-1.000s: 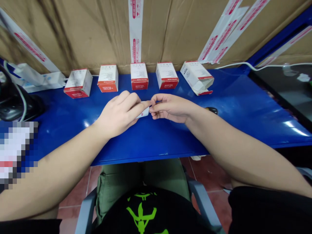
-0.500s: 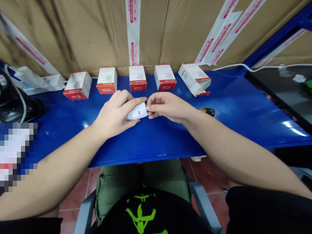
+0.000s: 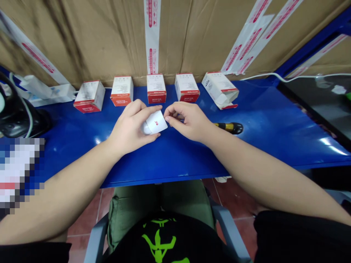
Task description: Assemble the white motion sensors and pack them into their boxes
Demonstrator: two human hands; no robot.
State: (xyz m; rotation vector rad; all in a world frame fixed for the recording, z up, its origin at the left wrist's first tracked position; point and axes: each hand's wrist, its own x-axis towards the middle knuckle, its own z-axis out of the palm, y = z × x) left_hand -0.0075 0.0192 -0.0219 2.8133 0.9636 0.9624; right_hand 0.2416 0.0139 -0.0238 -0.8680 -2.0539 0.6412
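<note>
My left hand (image 3: 133, 126) is wrapped round a small white plastic device (image 3: 158, 122) with a tiny red mark, probably a detector like those named on the boxes. Its thumb and forefinger grip opposite sides, just over the blue table. At the device's right edge, my right hand (image 3: 186, 118) has its thumb and fingers pinched together. Whatever lies between those fingertips is too small or hidden to make out. Beneath my right wrist, a black and yellow tool handle (image 3: 229, 128) pokes out on the table; its other end is covered.
Along the back of the blue table (image 3: 164, 164) stand several red and white boxes (image 3: 156, 84). The rightmost box (image 3: 222, 87) is open, flap down. A power strip (image 3: 56, 94) and black object (image 3: 26, 115) sit left; a white cable (image 3: 276, 75) runs along the right.
The white device has turned slightly in my left hand, its right edge tipping. My right fingers have curled and shifted a little, and more of the tool handle shows. The view has moved slightly.
</note>
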